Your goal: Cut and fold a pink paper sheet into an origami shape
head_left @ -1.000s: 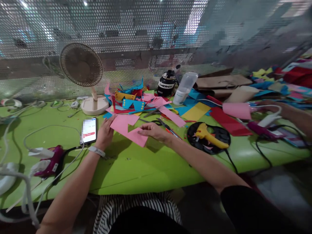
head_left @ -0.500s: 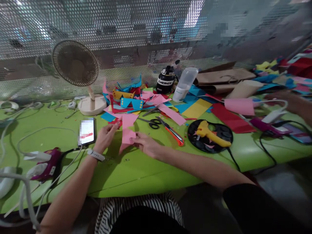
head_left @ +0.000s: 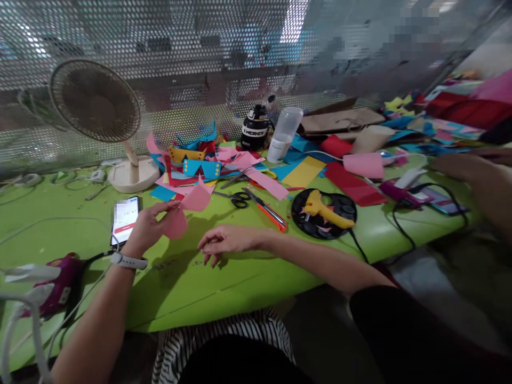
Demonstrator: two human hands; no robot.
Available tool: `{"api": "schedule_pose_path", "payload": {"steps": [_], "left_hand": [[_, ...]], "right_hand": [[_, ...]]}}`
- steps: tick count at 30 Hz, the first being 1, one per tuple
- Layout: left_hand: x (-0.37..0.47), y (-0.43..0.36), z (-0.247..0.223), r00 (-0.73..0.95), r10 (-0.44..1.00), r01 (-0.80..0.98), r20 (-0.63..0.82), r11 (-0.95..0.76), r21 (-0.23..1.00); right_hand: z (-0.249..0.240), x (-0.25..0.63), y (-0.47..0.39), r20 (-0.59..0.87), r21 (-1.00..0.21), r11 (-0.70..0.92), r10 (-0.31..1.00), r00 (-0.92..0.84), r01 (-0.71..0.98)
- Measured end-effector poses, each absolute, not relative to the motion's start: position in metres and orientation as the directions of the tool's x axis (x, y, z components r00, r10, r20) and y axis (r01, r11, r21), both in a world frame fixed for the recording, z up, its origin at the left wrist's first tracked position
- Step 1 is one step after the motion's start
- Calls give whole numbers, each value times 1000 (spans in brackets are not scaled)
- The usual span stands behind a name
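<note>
My left hand [head_left: 144,228] pinches a folded piece of pink paper [head_left: 197,198] at its near edge, holding it up over the green table [head_left: 236,282]. One flap of the paper points up and another hangs down. My right hand [head_left: 224,241] hovers over the table to the right of the paper, fingers loosely bent and apart, with nothing in them. Beyond it lie black scissors [head_left: 236,199] and an orange utility knife [head_left: 266,209]. To the right a yellow glue gun [head_left: 326,209] rests on a round black tray [head_left: 298,213].
Blue paper glasses [head_left: 202,169] lie among coloured paper at the back. A fan [head_left: 134,176], a phone [head_left: 126,218] and a purple power strip [head_left: 60,280] stand left. A black bottle [head_left: 255,128] and a clear bottle [head_left: 285,133] are behind. Another person's arm [head_left: 476,170] reaches in at right.
My right hand has let go of the pink paper and dropped slightly toward me. My left hand now holds the paper alone, and the paper has turned. The camera view has shifted right.
</note>
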State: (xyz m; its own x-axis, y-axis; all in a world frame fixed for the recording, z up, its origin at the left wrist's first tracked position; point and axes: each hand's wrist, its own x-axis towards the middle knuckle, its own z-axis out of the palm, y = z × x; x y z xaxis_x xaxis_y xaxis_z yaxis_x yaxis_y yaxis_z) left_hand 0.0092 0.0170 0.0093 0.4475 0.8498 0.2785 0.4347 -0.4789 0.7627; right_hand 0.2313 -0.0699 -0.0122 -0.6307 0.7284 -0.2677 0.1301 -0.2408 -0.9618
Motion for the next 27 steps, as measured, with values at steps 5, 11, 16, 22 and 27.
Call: {"api": "schedule_pose_path", "payload": {"steps": [5, 11, 16, 22, 27], "left_hand": [[10, 21, -2, 600, 750, 525, 280, -633, 570], [10, 28, -13, 586, 693, 581, 420, -721, 379], [12, 25, -10, 600, 713, 599, 363, -701, 387], [13, 22, -7, 601, 740, 609, 302, -669, 427], [12, 19, -4, 603, 761, 647, 239, -641, 413]], "right_hand": [[3, 280, -65, -89, -866, 127, 913, -399, 484], [-15, 334, -67, 219, -207, -64, 970, 110, 976], [-35, 324, -71, 162, -201, 54, 987, -21, 978], [-44, 306, -71, 208, -260, 158, 972, -105, 952], [-38, 317, -67, 276, -395, 148, 961, -37, 907]]}}
